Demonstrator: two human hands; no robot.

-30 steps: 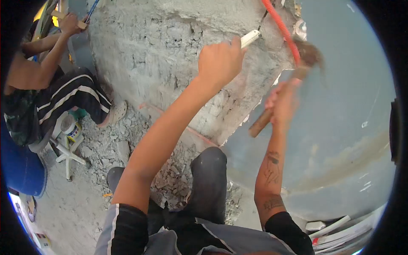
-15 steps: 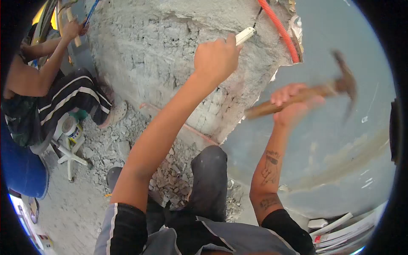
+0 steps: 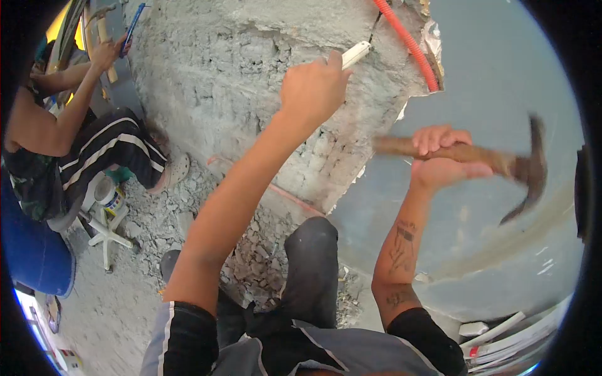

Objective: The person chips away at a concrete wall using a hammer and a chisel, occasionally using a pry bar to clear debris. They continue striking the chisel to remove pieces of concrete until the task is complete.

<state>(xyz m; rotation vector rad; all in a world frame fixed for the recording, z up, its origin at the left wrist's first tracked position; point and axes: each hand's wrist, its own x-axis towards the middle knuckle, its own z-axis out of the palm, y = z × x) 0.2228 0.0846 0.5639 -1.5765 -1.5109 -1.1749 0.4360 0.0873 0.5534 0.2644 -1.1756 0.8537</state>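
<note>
My left hand (image 3: 313, 89) is closed around a white-handled chisel (image 3: 356, 55), with its thin dark shaft pointing at the rough, chipped wall (image 3: 251, 56). My right hand (image 3: 446, 156) grips the wooden handle of a hammer (image 3: 495, 158). The hammer's dark, curved head (image 3: 533, 172) is off to the right, apart from the chisel, and slightly blurred. An orange corrugated conduit (image 3: 411, 45) runs down the wall just right of the chisel's tip.
Broken rubble (image 3: 254, 260) covers the floor around my knees. At left, a co-worker (image 3: 44, 125) sits holding a blue tool (image 3: 133, 30) and a hammer (image 3: 105, 44). A white stand (image 3: 108, 237), paint can (image 3: 108, 193) and blue barrel (image 3: 37, 244) are nearby. Smooth grey wall (image 3: 501, 75) lies right.
My right hand has moved right and slightly down, and the hammer's head has swung lower and farther from the chisel. My left hand has shifted slightly left in view, keeping its grip.
</note>
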